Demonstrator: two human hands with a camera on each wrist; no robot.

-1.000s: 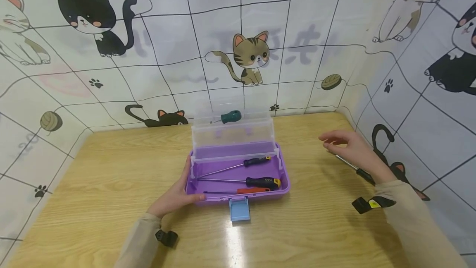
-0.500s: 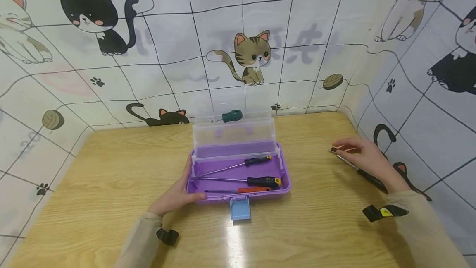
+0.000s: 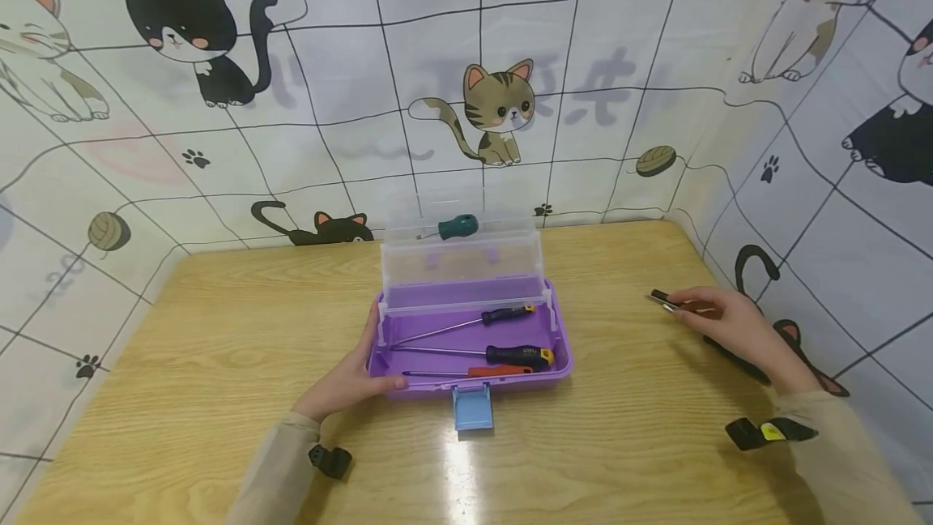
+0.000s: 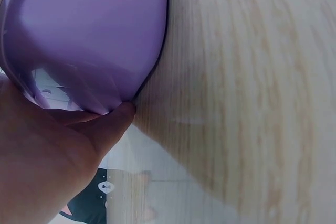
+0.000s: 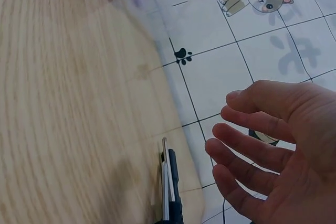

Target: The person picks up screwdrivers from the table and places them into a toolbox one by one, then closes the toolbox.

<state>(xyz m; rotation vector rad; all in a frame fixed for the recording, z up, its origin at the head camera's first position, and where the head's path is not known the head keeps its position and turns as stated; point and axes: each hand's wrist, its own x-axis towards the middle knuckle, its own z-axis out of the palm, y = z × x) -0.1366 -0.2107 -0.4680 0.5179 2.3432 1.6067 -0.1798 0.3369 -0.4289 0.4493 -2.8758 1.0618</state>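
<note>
A purple toolbox lies opened on the table, its clear tray raised at the back. Gripping its left end is my left hand, thumb at the front rim and fingers along the side; the left wrist view shows the hand against the purple wall. Inside lie two black-handled screwdrivers and a red-handled screwdriver. My right hand hovers at the table's right side, fingers loosely bent and holding nothing. Beside it in the right wrist view lie slim metal-shafted tools with black parts, partly cut off.
A green-handled screwdriver rests up on the clear upper part. A blue latch hangs from the toolbox front. Cat-patterned sheeting stands behind the wooden table and along its sides.
My right hand has moved right and toward the body, over the tools there, uncovering a black tip at their far end. The left hand stays on the toolbox.
</note>
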